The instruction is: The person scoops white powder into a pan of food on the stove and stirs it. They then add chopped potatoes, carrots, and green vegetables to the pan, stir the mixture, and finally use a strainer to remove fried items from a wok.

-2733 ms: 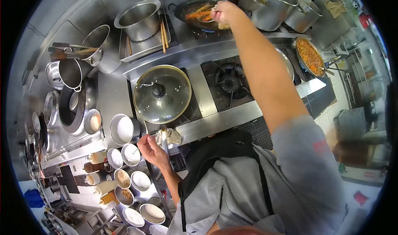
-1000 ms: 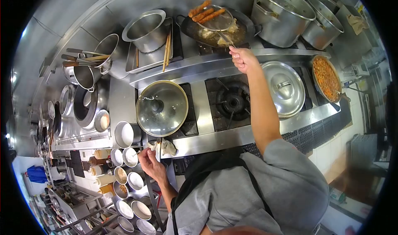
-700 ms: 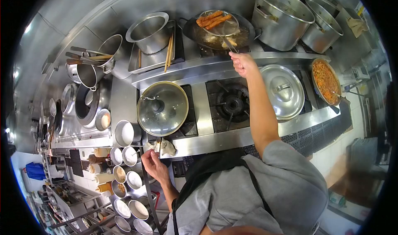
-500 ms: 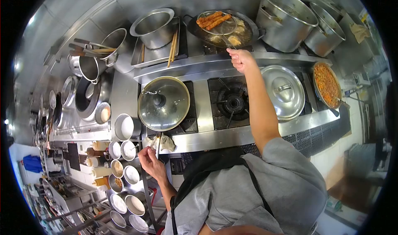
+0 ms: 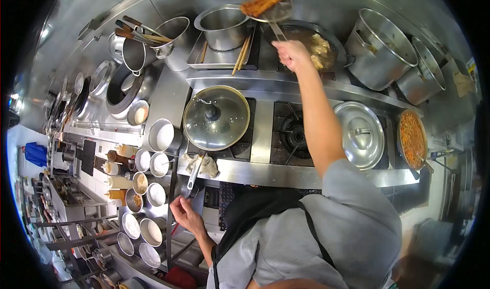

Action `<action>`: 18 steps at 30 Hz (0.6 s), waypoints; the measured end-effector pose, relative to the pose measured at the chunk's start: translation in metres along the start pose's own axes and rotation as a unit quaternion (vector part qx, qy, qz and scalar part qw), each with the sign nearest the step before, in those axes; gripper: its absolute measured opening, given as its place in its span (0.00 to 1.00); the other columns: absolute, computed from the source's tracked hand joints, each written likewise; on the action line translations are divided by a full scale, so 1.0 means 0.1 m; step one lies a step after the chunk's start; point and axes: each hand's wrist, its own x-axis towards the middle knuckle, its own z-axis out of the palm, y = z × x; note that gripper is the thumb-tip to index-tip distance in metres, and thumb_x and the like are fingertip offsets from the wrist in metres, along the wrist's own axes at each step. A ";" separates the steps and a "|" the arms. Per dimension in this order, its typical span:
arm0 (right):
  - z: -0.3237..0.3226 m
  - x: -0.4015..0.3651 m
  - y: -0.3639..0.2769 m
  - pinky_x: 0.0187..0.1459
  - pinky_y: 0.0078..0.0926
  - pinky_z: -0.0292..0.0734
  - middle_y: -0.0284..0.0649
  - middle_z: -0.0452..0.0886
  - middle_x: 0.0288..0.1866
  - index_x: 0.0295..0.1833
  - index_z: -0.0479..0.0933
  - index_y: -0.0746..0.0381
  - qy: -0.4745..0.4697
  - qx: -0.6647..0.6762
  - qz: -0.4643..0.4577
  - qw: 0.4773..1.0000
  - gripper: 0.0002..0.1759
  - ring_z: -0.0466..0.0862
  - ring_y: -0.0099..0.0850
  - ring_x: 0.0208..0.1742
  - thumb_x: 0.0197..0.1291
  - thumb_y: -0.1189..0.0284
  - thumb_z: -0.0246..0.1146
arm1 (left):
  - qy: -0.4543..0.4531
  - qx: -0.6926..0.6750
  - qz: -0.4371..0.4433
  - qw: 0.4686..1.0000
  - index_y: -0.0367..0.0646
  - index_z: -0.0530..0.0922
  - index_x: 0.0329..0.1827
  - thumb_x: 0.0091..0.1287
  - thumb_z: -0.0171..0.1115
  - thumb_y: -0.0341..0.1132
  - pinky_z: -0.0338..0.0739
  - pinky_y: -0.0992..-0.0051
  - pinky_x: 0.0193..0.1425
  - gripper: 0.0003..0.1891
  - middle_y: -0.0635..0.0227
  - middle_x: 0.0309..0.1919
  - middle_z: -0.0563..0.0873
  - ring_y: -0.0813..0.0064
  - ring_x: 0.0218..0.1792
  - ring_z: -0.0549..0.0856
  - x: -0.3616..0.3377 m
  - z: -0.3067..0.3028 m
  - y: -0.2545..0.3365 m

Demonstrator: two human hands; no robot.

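Observation:
My right hand (image 5: pixel 292 54) is closed around the handle of a round wire skimmer (image 5: pixel 285 12), lifted over the back left rim of a wok (image 5: pixel 339 48). Long, orange-brown fried pieces (image 5: pixel 260 4) rest on the skimmer, blurred by motion. Pale, lumpy fried bits (image 5: pixel 319 46) sit in the wok's dark oil. Lower left, my left hand (image 5: pixel 187 215) hovers with loosely bent fingers, holding nothing visible. Close above it is the metal handle (image 5: pixel 195 170) of the pan under a glass lid (image 5: pixel 217 118), with a cloth (image 5: pixel 206 166) beside that handle.
Left of the wok, a steel pot (image 5: pixel 223 31) and chopsticks (image 5: pixel 242 54) sit on a tray (image 5: pixel 196 59). Tall stockpots (image 5: pixel 380 57) stand right. Nearer are a burner (image 5: pixel 293 136), a steel lid (image 5: pixel 361 133) and a pan of orange food (image 5: pixel 412 136). Several seasoning containers (image 5: pixel 157 193) stand left.
The skimmer and its fried pieces have risen from over the oil toward the wok's back left. My left hand has dropped away from the pan handle. The camera view has shifted.

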 end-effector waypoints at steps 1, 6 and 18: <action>0.12 0.14 -0.01 0.13 0.18 0.51 0.29 0.66 0.16 0.22 0.66 0.58 -0.032 0.015 0.002 0.999 0.17 0.61 0.18 0.12 0.56 0.79 0.66 | 0.007 0.020 0.000 1.000 0.35 0.76 0.44 0.75 0.53 0.34 0.75 0.77 0.40 0.10 0.66 0.36 0.78 0.78 0.35 0.78 -0.08 -0.07 0.02; 0.76 0.92 0.15 0.15 0.18 0.50 0.30 0.63 0.16 0.22 0.66 0.60 -0.099 0.092 0.080 0.988 0.15 0.60 0.19 0.13 0.57 0.81 0.63 | 0.085 0.024 -0.043 0.995 0.35 0.76 0.45 0.75 0.54 0.35 0.75 0.77 0.40 0.10 0.67 0.35 0.77 0.78 0.35 0.77 -0.62 -0.33 0.01; 1.14 1.30 0.52 0.24 0.30 0.82 0.59 0.80 0.35 0.58 0.57 0.80 -0.046 0.207 0.127 0.969 0.49 0.84 0.48 0.29 0.57 0.45 0.66 | 0.155 0.077 -0.136 0.975 0.35 0.77 0.46 0.74 0.55 0.40 0.73 0.76 0.37 0.13 0.67 0.29 0.79 0.77 0.31 0.78 -1.39 -0.65 -0.04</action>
